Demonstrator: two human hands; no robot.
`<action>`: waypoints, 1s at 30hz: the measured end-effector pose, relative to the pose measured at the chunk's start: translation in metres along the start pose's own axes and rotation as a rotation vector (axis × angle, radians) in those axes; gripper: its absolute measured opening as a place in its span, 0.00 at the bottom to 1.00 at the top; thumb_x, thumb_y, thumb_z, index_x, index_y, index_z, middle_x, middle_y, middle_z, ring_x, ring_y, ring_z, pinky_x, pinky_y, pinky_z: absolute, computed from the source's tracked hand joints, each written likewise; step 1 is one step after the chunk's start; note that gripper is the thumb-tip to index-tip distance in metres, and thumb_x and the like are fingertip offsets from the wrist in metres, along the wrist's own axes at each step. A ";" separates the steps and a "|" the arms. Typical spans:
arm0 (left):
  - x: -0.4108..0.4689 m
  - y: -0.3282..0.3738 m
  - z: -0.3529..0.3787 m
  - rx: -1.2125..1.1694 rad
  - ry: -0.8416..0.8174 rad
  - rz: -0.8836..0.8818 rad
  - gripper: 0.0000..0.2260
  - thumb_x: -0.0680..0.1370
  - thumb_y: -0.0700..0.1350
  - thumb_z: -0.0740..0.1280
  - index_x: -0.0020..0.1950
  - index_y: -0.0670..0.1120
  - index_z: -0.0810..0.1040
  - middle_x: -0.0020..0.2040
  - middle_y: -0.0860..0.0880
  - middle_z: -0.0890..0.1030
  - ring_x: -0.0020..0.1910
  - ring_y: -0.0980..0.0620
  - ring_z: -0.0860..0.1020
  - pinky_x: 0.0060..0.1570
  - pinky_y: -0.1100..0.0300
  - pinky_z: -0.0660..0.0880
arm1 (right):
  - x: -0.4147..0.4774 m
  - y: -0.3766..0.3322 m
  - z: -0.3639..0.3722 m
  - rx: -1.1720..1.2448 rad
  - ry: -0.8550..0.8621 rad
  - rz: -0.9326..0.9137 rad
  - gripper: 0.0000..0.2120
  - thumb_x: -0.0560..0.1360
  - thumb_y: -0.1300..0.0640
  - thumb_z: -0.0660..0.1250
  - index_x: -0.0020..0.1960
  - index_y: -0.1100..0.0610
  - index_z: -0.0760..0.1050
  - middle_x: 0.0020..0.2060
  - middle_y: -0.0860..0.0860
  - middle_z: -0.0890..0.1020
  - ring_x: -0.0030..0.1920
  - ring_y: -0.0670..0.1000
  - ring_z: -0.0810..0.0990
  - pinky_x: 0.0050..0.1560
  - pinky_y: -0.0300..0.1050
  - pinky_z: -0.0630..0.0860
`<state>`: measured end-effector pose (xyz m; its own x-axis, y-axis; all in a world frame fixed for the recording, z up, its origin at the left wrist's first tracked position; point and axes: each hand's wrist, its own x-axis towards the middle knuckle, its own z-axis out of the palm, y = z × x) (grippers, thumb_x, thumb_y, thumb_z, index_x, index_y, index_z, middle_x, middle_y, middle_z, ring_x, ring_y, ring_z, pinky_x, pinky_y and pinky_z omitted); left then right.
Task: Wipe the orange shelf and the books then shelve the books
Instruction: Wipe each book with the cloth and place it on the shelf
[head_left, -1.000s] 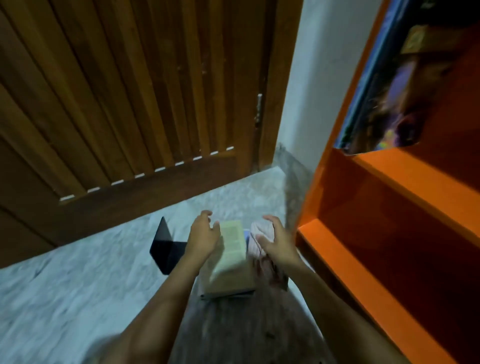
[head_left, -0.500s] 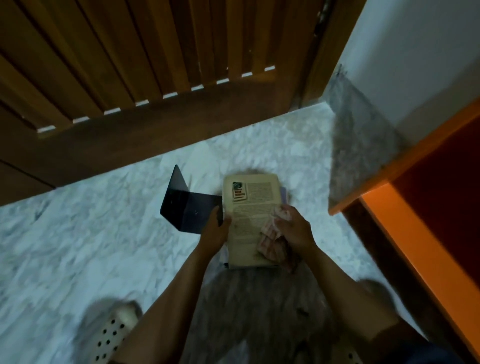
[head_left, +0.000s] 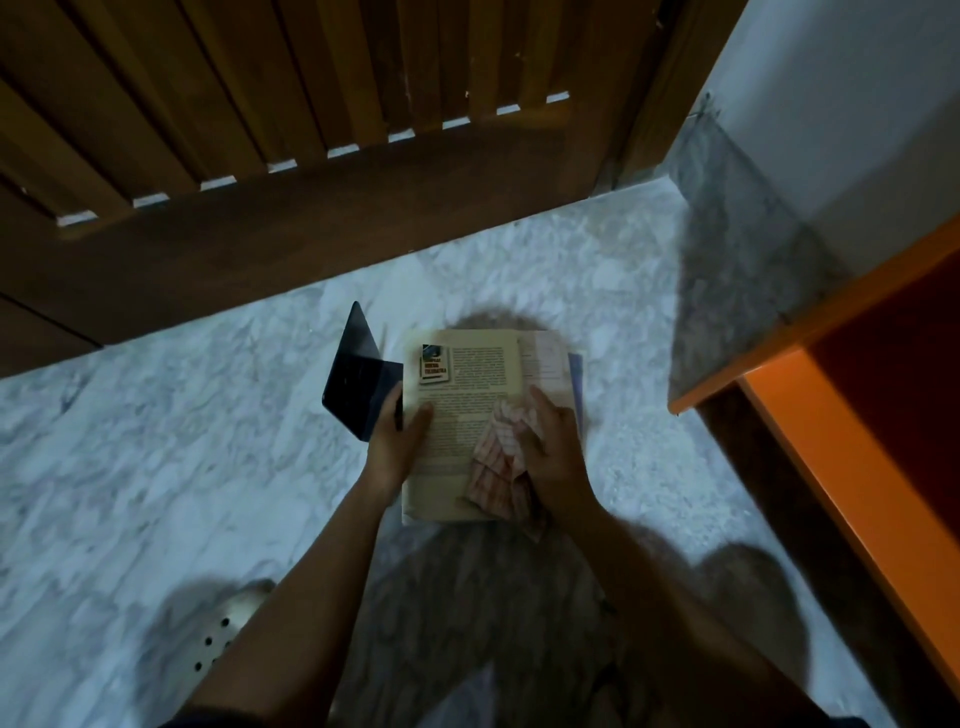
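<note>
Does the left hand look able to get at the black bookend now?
Likely yes, once it lets go: the left hand grips the top book by its left edge, and the black bookend stands beside it, nothing between. The right hand holds the cloth on the cover.

You are looking down on a pale marble floor with grey veining, dimly lit and crossed by soft shadows near the lower edge. Ahead of you a brown wooden door of upright slats fills the top of the view, with small bright gaps along the foot of the slats above its solid bottom rail. Its frame meets a white wall at your upper right, where a grey marble skirting runs along the wall's foot. To your right the orange shelf stands against that wall, its front edge bright and its inside dark.
</note>
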<state>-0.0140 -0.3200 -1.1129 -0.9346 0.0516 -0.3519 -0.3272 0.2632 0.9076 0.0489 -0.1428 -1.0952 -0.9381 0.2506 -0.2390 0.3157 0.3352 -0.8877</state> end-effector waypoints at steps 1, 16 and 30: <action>-0.002 0.001 0.000 -0.055 -0.001 0.009 0.13 0.79 0.41 0.63 0.64 0.46 0.72 0.50 0.53 0.80 0.48 0.53 0.81 0.40 0.66 0.77 | 0.000 0.001 0.001 0.023 0.056 -0.026 0.20 0.78 0.59 0.62 0.69 0.56 0.65 0.58 0.49 0.68 0.60 0.47 0.69 0.60 0.42 0.70; -0.008 0.006 0.014 -0.411 -0.061 -0.079 0.19 0.80 0.40 0.59 0.71 0.50 0.67 0.60 0.43 0.79 0.56 0.44 0.80 0.53 0.47 0.78 | -0.033 0.026 0.034 -0.500 0.153 -0.285 0.31 0.75 0.37 0.57 0.72 0.53 0.65 0.69 0.50 0.70 0.69 0.52 0.66 0.67 0.47 0.63; -0.056 0.090 0.014 -0.387 -0.109 0.091 0.22 0.80 0.46 0.61 0.74 0.51 0.63 0.57 0.48 0.81 0.56 0.46 0.80 0.55 0.49 0.77 | -0.032 -0.033 -0.027 -0.010 0.441 -0.235 0.17 0.77 0.65 0.63 0.65 0.60 0.71 0.55 0.48 0.69 0.51 0.41 0.77 0.47 0.40 0.80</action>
<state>0.0106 -0.2858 -1.0150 -0.9485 0.1655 -0.2700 -0.2920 -0.1274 0.9479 0.0725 -0.1373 -1.0479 -0.8350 0.5270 0.1586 0.1059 0.4366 -0.8934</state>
